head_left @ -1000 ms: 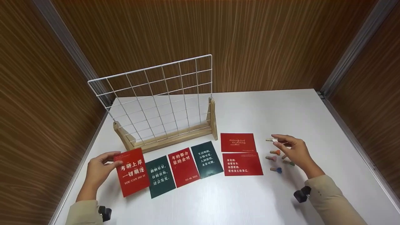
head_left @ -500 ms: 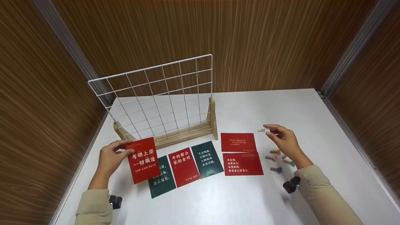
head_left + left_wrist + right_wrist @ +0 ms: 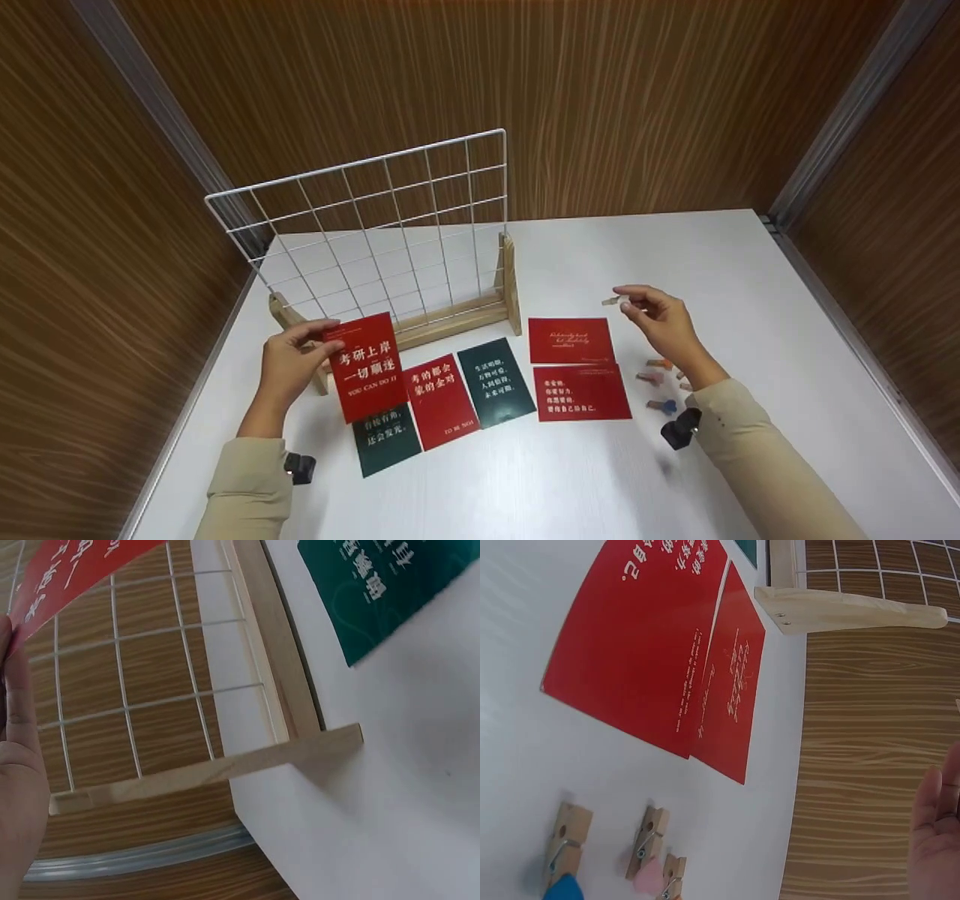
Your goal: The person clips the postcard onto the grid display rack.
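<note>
Between thumb and fingers my left hand (image 3: 291,365) pinches the left edge of a red card (image 3: 367,369) with white lettering. The card is raised in front of the lower left of a white wire grid rack (image 3: 360,217) and hides part of a green card (image 3: 386,442) on the table. To the right, my right hand (image 3: 664,322) pinches a small wooden clothespin (image 3: 611,301) with a white end, above the table beyond the red cards. In the right wrist view only part of the right hand (image 3: 936,832) shows, at the right edge.
Flat on the table (image 3: 480,495) lie another red card (image 3: 442,405), a second green card (image 3: 496,382) and two red cards (image 3: 571,341) placed crosswise. Several clothespins (image 3: 649,840) with coloured ends lie near the right forearm. Wooden feet (image 3: 510,285) support the rack.
The left hand has carried the red card right and up toward the rack, over the green card. The right hand has lifted the clothespin away from the others, leftward and farther back.
</note>
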A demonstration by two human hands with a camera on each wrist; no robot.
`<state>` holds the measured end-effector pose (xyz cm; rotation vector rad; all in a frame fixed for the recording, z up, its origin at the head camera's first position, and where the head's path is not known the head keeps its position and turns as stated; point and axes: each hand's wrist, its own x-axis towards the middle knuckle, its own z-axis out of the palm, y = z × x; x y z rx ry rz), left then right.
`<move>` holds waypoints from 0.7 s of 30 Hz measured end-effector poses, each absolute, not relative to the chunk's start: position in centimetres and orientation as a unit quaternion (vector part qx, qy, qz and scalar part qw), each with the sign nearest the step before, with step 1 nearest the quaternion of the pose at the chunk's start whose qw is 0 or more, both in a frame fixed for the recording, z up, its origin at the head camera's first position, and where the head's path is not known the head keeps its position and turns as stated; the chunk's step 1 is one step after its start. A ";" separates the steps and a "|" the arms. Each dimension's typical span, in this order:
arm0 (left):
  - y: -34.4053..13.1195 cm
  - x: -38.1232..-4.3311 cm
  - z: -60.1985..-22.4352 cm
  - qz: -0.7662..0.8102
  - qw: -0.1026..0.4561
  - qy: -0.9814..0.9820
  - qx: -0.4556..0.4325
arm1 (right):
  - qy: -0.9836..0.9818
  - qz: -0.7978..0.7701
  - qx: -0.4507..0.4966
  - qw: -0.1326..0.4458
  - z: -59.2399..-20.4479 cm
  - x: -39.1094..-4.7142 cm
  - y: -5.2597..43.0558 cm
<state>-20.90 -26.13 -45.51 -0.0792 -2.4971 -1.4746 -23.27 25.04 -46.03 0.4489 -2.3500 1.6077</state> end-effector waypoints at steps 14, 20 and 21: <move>-22.0 -22.5 -42.5 -0.526 0.153 -0.833 -0.079 | -0.797 0.567 0.179 0.106 -44.6 -24.6 22.6; -20.6 -24.4 -42.6 -0.536 0.169 -0.822 -0.091 | -0.794 0.570 0.188 0.096 -43.9 -25.3 21.6; -20.4 -24.8 -42.7 -0.537 0.171 -0.821 -0.091 | -0.795 0.569 0.189 0.095 -43.8 -25.4 21.5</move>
